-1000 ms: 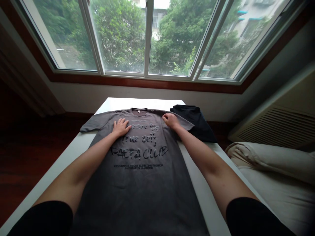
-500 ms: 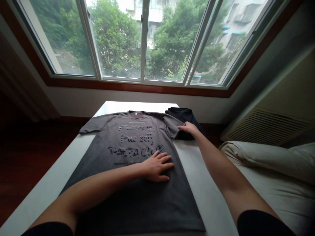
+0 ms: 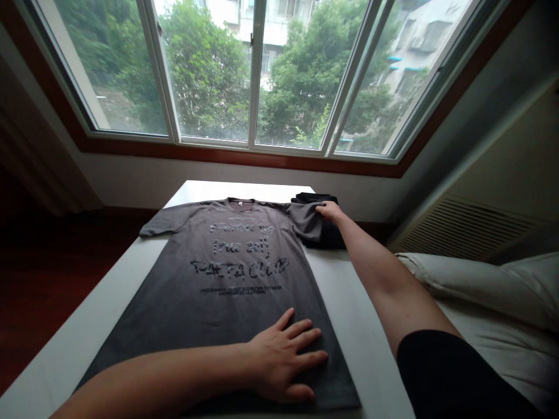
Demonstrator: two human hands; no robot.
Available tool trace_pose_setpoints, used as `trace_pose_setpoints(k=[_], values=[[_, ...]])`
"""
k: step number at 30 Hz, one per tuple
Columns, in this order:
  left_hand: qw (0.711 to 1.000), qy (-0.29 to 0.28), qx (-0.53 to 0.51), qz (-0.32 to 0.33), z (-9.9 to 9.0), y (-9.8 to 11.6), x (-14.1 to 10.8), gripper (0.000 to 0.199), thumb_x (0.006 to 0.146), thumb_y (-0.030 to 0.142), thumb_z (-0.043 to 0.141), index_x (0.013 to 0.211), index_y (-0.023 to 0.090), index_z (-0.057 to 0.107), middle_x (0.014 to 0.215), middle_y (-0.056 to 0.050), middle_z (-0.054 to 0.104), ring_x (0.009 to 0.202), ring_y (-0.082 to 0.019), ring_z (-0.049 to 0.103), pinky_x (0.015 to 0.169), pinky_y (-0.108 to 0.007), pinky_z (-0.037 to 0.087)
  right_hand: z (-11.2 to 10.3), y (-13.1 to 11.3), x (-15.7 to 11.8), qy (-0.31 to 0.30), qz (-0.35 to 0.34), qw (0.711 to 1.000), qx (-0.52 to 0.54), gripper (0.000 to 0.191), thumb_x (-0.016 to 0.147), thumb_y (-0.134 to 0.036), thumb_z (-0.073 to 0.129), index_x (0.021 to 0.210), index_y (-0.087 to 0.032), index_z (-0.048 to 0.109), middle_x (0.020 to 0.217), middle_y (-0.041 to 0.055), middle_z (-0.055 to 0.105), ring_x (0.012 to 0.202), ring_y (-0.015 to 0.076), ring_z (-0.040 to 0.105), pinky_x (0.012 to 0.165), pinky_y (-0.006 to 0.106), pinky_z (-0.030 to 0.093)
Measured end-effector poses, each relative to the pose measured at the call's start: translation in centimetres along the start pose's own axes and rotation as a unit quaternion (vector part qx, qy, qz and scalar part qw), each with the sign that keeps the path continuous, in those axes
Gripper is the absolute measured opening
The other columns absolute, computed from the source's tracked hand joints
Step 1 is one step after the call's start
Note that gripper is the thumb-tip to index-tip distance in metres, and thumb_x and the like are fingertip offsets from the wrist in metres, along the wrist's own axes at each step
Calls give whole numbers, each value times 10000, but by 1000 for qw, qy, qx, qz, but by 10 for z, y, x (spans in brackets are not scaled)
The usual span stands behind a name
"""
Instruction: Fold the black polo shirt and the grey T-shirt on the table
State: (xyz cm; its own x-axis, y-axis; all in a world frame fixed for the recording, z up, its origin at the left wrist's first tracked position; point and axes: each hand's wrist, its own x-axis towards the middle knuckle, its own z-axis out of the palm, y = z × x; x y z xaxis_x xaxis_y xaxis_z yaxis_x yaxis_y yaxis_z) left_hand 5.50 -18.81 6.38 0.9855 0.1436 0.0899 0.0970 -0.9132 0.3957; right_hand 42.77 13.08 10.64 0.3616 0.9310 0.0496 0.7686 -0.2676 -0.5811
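Observation:
A dark grey T-shirt (image 3: pixel 209 314) with printed lettering lies spread front side up, its collar toward the window. My left hand (image 3: pixel 286 358) rests flat on its lower right part, fingers spread. At the far right, my right hand (image 3: pixel 331 210) pinches the T-shirt's sleeve near its upper edge. Behind and under that sleeve sits a folded black garment (image 3: pixel 334 235), partly hidden by the sleeve and my right hand. My left forearm covers part of the shirt's lower end.
The white table (image 3: pixel 349 302) carries the shirt and shows along both sides. A cream-coloured rolled cushion or bedding (image 3: pixel 476 285) lies to the right. Beyond the table stand a wall and a wide window (image 3: pixel 251 139); a curtain (image 3: pixel 48 151) hangs at left.
My left hand has slid down the shirt toward the hem, uncovering the small print. My right hand has moved slightly up and left with the sleeve pinched in it.

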Motion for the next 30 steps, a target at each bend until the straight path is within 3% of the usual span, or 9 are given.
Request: trace_pose_setpoints(k=[4,8,11,14,19,23,26,30], values=[[999,2,34,37,9,9,4,740,1045,615,425,1667,228,325,1730,-146,265,1601,-366,221,1276,-649,161,2,-32,23,81,-25,996,28,148,863,-257,678,946,-142,722,925,102,730,821,217,662,704,267,546],[993,5,94,73,22,11,12,626,1068,442,427,1657,240,365,1718,-116,304,1588,-332,275,1263,-585,269,9,-67,42,91,-31,995,20,110,852,-249,702,926,-169,683,913,81,712,860,227,649,779,293,551],[991,3,105,86,27,10,14,628,1071,464,395,1649,217,381,1720,-117,300,1591,-323,271,1257,-568,292,18,-91,47,88,-28,995,29,141,862,-254,708,968,-170,666,967,82,706,872,214,640,813,300,551],[991,6,100,92,29,8,13,661,1062,472,412,1664,206,342,1731,-115,269,1602,-321,238,1256,-577,282,34,-115,39,46,-33,994,94,170,902,-263,690,1032,-161,649,990,76,694,846,190,638,794,292,560],[993,-1,80,89,30,7,12,732,1037,511,454,1679,199,292,1747,-124,216,1612,-335,192,1265,-591,244,72,-150,5,-82,-36,978,188,164,1011,-320,615,1082,-173,605,945,67,698,762,161,672,720,284,593],[993,4,80,88,29,9,10,700,1045,520,437,1661,204,333,1732,-128,269,1602,-335,233,1268,-591,236,89,-155,-21,-138,-5,972,192,267,1069,-398,475,1081,-173,617,915,101,727,756,184,720,693,310,620],[991,19,98,87,29,10,10,628,1066,465,405,1636,201,385,1706,-136,335,1575,-324,309,1261,-578,258,90,-144,-34,-103,7,982,155,246,1006,-393,572,1085,-176,659,917,117,744,832,232,739,715,317,616],[989,31,118,89,31,10,9,581,1085,425,350,1615,196,418,1688,-141,369,1559,-323,339,1248,-576,285,87,-124,-44,-105,10,988,113,243,915,-388,694,1042,-182,718,855,125,749,899,308,737,706,339,611]])
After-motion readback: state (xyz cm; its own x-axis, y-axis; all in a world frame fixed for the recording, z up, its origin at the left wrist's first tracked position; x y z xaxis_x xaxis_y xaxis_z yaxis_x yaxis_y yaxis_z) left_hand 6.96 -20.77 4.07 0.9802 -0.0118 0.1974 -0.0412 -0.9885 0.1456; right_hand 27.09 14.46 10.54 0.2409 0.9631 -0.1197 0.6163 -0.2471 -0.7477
